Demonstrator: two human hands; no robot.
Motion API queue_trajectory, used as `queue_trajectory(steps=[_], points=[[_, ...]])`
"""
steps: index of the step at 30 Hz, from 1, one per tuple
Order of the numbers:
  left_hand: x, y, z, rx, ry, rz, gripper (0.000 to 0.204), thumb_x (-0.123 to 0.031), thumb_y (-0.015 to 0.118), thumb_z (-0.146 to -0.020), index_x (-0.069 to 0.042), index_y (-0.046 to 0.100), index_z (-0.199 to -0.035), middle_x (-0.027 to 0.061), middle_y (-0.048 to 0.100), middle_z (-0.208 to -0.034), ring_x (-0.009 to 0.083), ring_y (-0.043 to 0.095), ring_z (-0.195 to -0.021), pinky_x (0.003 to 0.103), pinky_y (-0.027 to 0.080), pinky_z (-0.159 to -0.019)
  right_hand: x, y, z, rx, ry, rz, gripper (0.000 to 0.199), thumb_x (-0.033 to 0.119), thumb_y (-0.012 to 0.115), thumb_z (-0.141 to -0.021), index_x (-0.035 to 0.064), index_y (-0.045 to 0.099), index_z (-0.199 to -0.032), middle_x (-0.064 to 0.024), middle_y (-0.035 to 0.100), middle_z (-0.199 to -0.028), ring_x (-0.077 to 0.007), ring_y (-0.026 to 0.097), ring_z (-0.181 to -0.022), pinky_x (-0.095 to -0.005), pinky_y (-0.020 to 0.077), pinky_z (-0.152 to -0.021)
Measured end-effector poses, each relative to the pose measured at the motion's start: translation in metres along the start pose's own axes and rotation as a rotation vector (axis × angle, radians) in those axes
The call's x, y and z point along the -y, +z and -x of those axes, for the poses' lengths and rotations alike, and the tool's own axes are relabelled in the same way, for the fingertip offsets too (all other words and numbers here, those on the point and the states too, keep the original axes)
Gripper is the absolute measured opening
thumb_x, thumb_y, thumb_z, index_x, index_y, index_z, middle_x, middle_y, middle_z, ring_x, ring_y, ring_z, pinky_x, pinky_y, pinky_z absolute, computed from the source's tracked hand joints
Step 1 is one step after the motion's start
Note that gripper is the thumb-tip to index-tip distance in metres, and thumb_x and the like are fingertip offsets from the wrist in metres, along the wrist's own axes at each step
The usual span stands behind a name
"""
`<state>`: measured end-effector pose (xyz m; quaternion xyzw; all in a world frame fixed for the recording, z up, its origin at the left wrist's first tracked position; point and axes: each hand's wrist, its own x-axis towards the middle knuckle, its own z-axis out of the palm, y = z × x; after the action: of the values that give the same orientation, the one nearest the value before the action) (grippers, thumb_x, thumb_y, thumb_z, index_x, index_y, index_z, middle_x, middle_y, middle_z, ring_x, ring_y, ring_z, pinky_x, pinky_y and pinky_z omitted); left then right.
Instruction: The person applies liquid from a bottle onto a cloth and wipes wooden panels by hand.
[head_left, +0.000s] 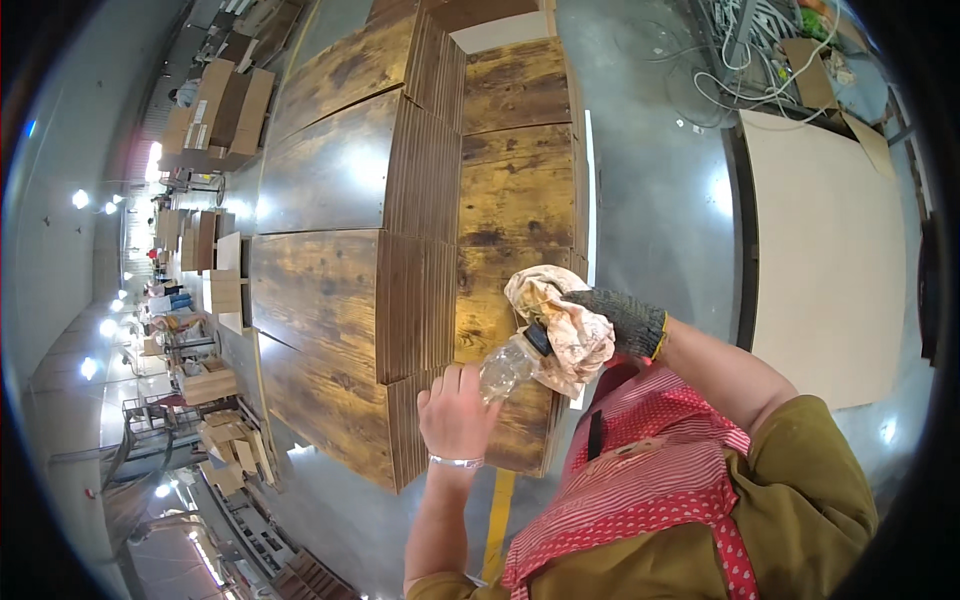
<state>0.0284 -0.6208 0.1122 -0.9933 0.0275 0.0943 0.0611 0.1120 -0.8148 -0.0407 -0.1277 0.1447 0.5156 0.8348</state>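
A taller board stack [320,280] ends just beside the bare left hand [455,408], closed around a clear bottle [508,370] above lower boards [515,185]; the gloved right hand [622,318] clutches a stained cloth [585,345] near their right edge, open floor [655,210] beyond.

Tall board stack [320,280] walls off left side; room open above far part of low board row [515,185]. Bottle [506,370] and cloth [580,345] block near part. Right: passage over grey floor [655,190], up to pale panel [825,250].
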Motion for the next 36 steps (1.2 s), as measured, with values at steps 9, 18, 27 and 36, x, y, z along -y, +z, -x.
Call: queue_trajectory(steps=[9,18,27,36], points=[[0.022,0.007,-0.042,0.068,-0.091,-0.031,0.041,-0.022,0.072,-0.059,-0.012,0.053,-0.094,0.0046,0.05,-0.081,0.0222,0.053,-0.077,0.037,0.039,-0.068,0.025,-0.021,-0.056,0.088,0.068,-0.023,0.031,0.017,0.055,-0.085,0.0025,0.052,-0.113,-0.0068,0.06,-0.102,-0.0139,0.059,-0.088,-0.0289,0.0497,-0.078],[0.015,-0.005,-0.09,0.141,-0.264,0.058,0.044,-0.02,0.074,-0.056,-0.01,0.053,-0.093,0.0055,0.05,-0.08,0.0239,0.053,-0.077,0.037,0.039,-0.067,0.114,-0.042,-0.09,0.155,0.06,0.23,0.04,0.001,0.056,-0.08,0.0023,0.047,-0.119,-0.0084,0.054,-0.114,-0.0146,0.054,-0.101,-0.0285,0.0436,-0.089],[0.019,0.028,-0.124,0.065,-0.325,0.411,0.047,-0.016,0.076,-0.057,-0.003,0.052,-0.094,0.0131,0.055,-0.085,0.0344,0.053,-0.079,0.04,0.042,-0.067,0.14,-0.01,-0.102,0.229,-0.029,0.225,0.043,-0.001,0.057,-0.076,0.002,0.045,-0.118,-0.0077,0.053,-0.115,-0.0166,0.053,-0.103,-0.0309,0.0434,-0.09],[0.031,0.054,-0.135,-0.079,-0.59,1.074,0.044,-0.003,0.07,-0.065,0.0,0.05,-0.104,0.0129,0.06,-0.094,0.0228,0.06,-0.083,0.033,0.047,-0.075,0.13,0.024,-0.112,0.115,-0.006,-0.261,0.031,0.013,0.043,-0.086,0.0053,0.047,-0.115,-0.0089,0.055,-0.109,-0.021,0.054,-0.099,-0.0351,0.0419,-0.091]])
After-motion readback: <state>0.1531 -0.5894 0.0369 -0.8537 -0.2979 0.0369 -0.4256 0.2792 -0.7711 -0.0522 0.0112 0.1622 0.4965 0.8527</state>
